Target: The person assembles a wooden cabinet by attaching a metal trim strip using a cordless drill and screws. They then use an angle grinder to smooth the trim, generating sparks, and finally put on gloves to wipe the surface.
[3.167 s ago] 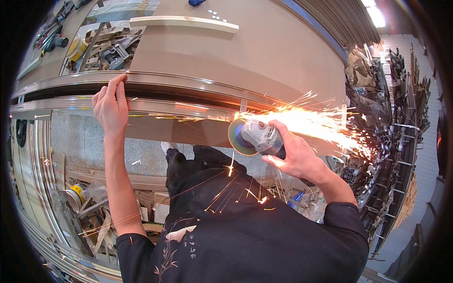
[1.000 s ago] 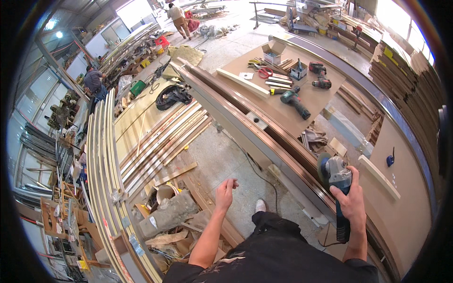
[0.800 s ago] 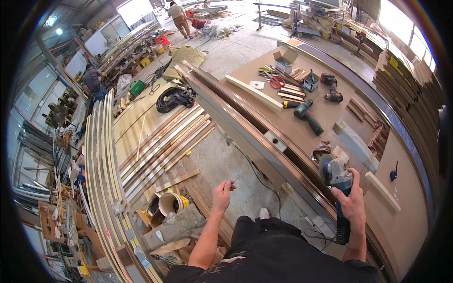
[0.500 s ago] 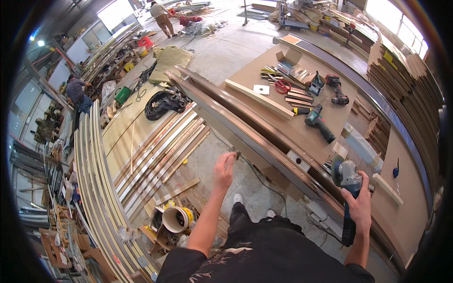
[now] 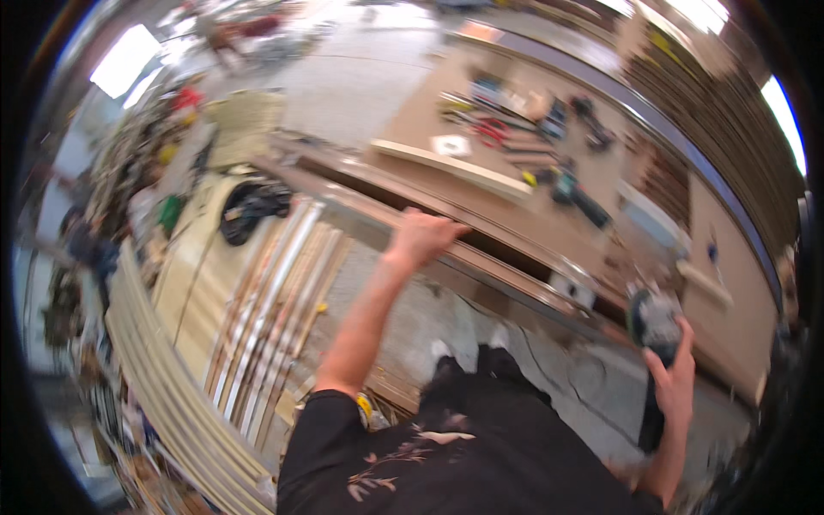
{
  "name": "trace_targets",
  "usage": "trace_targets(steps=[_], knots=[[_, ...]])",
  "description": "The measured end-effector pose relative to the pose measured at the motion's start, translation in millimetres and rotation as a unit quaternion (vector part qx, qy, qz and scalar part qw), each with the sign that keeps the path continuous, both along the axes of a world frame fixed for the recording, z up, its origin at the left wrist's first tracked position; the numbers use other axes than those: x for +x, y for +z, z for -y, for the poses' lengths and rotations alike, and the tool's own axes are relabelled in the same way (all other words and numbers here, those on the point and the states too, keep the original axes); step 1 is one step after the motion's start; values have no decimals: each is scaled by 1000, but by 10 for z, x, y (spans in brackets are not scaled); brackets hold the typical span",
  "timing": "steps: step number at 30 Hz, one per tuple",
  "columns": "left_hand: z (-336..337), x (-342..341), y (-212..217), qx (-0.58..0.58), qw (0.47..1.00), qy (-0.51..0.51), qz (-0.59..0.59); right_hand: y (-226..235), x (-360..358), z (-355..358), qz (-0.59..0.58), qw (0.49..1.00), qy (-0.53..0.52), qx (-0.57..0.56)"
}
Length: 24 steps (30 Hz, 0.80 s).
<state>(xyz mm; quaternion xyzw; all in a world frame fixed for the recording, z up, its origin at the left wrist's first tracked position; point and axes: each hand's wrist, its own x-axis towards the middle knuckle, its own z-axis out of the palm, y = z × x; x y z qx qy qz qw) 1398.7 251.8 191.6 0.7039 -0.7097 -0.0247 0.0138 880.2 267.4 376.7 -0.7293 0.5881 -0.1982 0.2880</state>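
My left hand (image 5: 422,238) rests palm-down on a long metal frame rail (image 5: 498,266) that runs across the view from upper left to lower right. My right hand (image 5: 675,378) grips an angle grinder (image 5: 654,319) by its dark body, the disc end up and held off the rail at the lower right. No sparks show. The picture is blurred by motion.
A brown workbench (image 5: 532,137) behind the rail carries drills, pliers, a wooden strip and small tools. Long metal profiles (image 5: 266,318) lie on the floor at left, beside a black coil of cable (image 5: 249,206). More stacked profiles curve along the left edge.
Sparks flew from the grinder on the rail at first; grinding has stopped. My left hand rose from the air onto the rail, and the view swung left and blurred.
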Motion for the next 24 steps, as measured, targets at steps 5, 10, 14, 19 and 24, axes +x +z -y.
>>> trace_targets(steps=[5, 10, 14, 19, 24], knots=[[54, 284, -59, 29, 990, 15, -137, 42, 100, 136, -107, 993, 28, 33], [131, 156, 213, 60, 984, 64, -154, 9, 54, 195, -134, 987, 56, 73], [152, 191, 88, 33, 988, 53, -140, -60, 82, 264, -139, 982, 81, 98], [130, 181, 109, 54, 987, 59, -138, -163, 161, 405, -146, 976, 118, 109], [128, 106, 132, 52, 988, 79, -118, -193, 261, 504, -157, 970, 131, 134]])
